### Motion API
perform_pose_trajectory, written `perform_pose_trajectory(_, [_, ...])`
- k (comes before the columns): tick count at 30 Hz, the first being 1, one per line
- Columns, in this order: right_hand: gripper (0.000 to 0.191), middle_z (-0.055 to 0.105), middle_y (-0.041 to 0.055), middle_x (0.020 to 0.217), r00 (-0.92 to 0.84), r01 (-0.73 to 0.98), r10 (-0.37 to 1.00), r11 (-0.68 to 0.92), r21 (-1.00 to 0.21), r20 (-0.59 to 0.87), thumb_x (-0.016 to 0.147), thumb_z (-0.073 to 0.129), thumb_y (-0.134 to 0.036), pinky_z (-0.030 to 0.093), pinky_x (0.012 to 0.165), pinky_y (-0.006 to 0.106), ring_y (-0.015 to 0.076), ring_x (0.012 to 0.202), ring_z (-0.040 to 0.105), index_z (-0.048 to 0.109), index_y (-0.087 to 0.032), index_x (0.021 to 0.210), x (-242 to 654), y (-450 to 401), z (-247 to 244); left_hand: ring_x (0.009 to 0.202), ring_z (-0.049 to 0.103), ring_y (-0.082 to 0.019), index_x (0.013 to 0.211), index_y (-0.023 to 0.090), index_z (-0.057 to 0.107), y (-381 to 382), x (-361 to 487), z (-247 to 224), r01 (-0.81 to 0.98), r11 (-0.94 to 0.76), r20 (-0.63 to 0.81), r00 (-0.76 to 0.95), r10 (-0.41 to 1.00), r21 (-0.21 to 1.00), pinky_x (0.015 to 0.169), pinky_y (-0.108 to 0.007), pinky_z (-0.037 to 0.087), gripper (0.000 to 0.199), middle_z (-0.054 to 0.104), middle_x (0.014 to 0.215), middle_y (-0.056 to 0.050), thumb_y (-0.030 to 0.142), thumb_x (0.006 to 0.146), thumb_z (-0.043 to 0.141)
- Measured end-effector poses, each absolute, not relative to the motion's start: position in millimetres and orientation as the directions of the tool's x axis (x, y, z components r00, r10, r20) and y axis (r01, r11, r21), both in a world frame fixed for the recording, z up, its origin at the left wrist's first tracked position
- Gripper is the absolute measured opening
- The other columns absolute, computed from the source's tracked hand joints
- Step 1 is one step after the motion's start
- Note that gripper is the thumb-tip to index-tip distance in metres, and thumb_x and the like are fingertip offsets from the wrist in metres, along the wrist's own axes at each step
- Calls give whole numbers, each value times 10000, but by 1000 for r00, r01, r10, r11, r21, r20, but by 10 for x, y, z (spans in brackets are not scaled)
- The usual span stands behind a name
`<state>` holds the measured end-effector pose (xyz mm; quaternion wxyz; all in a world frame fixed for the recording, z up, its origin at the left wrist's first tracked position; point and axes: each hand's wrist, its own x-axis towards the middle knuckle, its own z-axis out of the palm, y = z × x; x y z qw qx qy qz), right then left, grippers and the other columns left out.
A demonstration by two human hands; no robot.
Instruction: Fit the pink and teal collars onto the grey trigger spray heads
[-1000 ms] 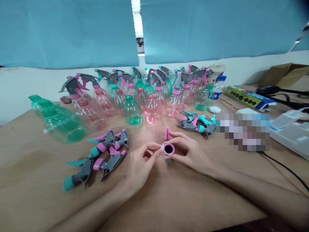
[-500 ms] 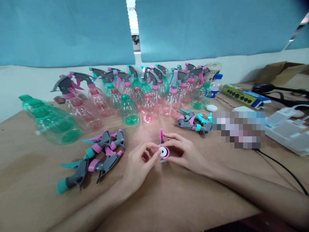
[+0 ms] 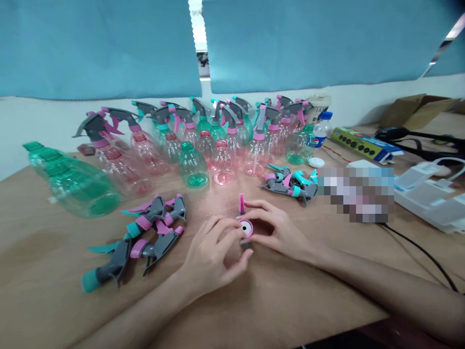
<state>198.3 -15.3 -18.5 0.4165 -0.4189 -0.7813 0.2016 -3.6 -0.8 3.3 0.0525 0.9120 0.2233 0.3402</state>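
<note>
My right hand [image 3: 281,230] grips a pink-and-grey trigger spray head [image 3: 242,206] between thumb and fingers, its pink collar facing up at me. A white washer [image 3: 246,228] with a dark centre hole lies within that collar. My left hand [image 3: 214,254] is at the collar's left side, index fingertip touching the washer area, thumb spread away below it; it grips nothing. Left of my hands lies a group of loose spray heads [image 3: 156,249] in pink, teal and grey. More loose spray heads [image 3: 290,186] are heaped beyond my right hand.
Behind stand several pink and green bottles, some topped with sprayers, including an uncapped green bottle [image 3: 193,167]. Green bottles [image 3: 85,189] lean together at left. At right are a Pepsi bottle [image 3: 321,133], a yellow-blue box [image 3: 361,144], a clear plastic organizer [image 3: 432,194] and a black cable [image 3: 421,249].
The white washer, earlier pinched by my left hand at the collar, now sits flatter inside it. My left thumb has moved off, downward and away. My right hand keeps its hold.
</note>
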Motion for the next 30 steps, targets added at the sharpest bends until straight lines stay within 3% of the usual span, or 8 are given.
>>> perform_pose_trajectory(12, [296,539,102,1228,-325,491,806,590,-641,494,799,671,-276,446,978,417,230,1189,518,613,-229,1086,1992,-146,-211,882,576,-222,1015,218,609,30,-58,41,380,-922,588,728,351,80,744,-353,408,237,699,967,-48,242,779,607])
perform_pose_trajectory(23, [253,544,99,1194,-304,498,807,588,-638,506,809,657,-269,463,961,425,231,1165,528,611,-226,1053,1985,-144,-207,923,574,-242,1054,226,607,27,-27,71,411,-910,532,759,375,55,865,-407,356,290,700,1011,-45,300,775,580])
perform_pose_trajectory(30, [219,539,111,1177,-296,483,807,588,-649,511,813,628,-204,468,951,394,220,1146,541,605,-198,1031,1967,-160,-210,960,531,-261,1055,179,564,6,14,74,363,-926,452,813,367,100,824,-395,376,278,671,1057,-63,293,801,558])
